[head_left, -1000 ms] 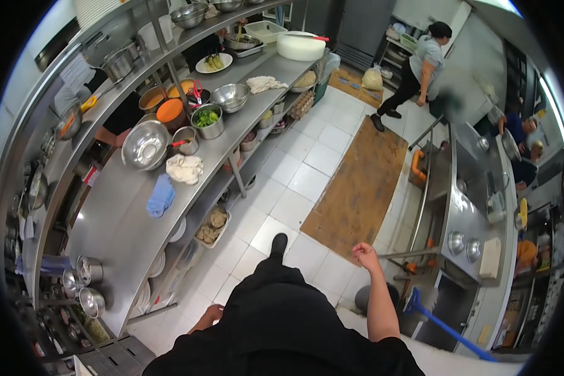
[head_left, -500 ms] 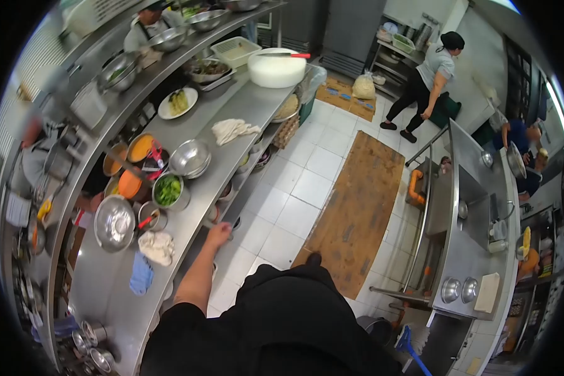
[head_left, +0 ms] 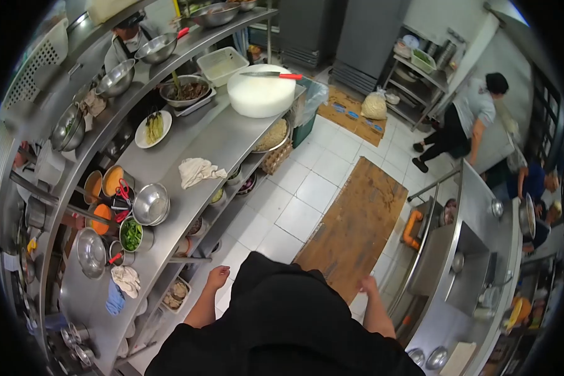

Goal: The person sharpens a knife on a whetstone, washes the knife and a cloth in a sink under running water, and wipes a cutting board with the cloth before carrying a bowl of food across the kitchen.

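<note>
My left hand point(head_left: 218, 276) hangs low beside the steel counter point(head_left: 175, 210), near its lower shelf, fingers curled in with nothing visible in them. On my other side, my right hand point(head_left: 368, 285) is over the edge of the brown floor mat point(head_left: 357, 222); it is blurred and its fingers are hard to make out. Neither hand touches the counter. Nearest to my left hand on the counter are a white cloth point(head_left: 126, 281), a blue cloth point(head_left: 114, 297), a pot of green peppers point(head_left: 135, 235) and steel bowls point(head_left: 151, 203).
A knife lies on a round white block point(head_left: 261, 91) at the counter's far end. A person in black trousers point(head_left: 464, 122) stands ahead right, beside a steel sink unit point(head_left: 467, 250). Another person point(head_left: 128, 44) is behind the shelf. A bag point(head_left: 375, 105) rests on the floor.
The view has moved forward along the counter. My left hand has swung back lower, and my right hand has come back into view. The person ahead has shifted right.
</note>
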`<state>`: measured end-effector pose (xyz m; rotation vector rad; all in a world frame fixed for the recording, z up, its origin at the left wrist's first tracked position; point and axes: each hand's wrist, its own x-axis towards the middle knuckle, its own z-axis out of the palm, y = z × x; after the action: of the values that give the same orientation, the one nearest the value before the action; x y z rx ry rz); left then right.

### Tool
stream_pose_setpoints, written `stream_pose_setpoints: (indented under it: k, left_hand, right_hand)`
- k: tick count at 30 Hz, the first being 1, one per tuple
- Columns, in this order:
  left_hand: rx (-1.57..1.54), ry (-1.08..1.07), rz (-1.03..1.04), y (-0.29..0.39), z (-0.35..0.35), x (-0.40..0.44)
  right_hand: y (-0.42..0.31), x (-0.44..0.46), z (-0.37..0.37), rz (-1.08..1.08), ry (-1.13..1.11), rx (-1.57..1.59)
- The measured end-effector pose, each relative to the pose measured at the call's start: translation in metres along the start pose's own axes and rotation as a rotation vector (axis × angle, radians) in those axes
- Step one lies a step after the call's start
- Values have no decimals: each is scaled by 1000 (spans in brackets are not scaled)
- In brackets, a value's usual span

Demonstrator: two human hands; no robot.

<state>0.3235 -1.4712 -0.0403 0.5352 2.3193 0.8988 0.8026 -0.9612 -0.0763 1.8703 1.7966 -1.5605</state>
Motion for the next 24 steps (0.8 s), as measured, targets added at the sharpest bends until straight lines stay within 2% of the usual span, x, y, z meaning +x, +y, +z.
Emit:
stream_pose_setpoints:
  k: [1,4,6,8,10,12,14,15,17,18,19,20,24]
  left_hand:
    - [-105,17,-59,5,8,-4]
    - [-158,177,-56,56,-1,5]
    - [-189,240,-115,88,-13,27]
    - [-202,518,144,115,-27,61]
    - [-174,549,127,154,-58,100]
    - [-134,607,107,205,-98,133]
    - [36,759,279,216,-126,177]
    - [25,751,270,227,-138,192]
    - [345,857,235,247,-168,228]
    - [347,860,232,248,-177,246]
    - [370,730,52,246,-185,260]
    - [391,592,-125,243,-192,271]
    - [395,697,-207,215,-208,341]
  right_hand:
    - [-44,22,-23,-86,37,-116]
    - [-172,64,-58,-209,110,-116]
    - [-223,99,-66,-350,78,113]
    - [-273,114,-58,-330,29,127]
    - [-307,118,-40,-298,-42,114]
    - [-316,115,-24,-248,-96,38]
    - [-303,110,-22,-144,-169,-14]
    - [-290,108,-25,-92,-219,-30]
    - [-232,132,-47,-3,-283,-81]
    - [-230,111,-59,35,-309,53]
    - [-222,100,-70,-122,-299,-341]
    - [-219,87,-80,-138,-274,-461]
    - [-247,86,-89,23,-207,-366]
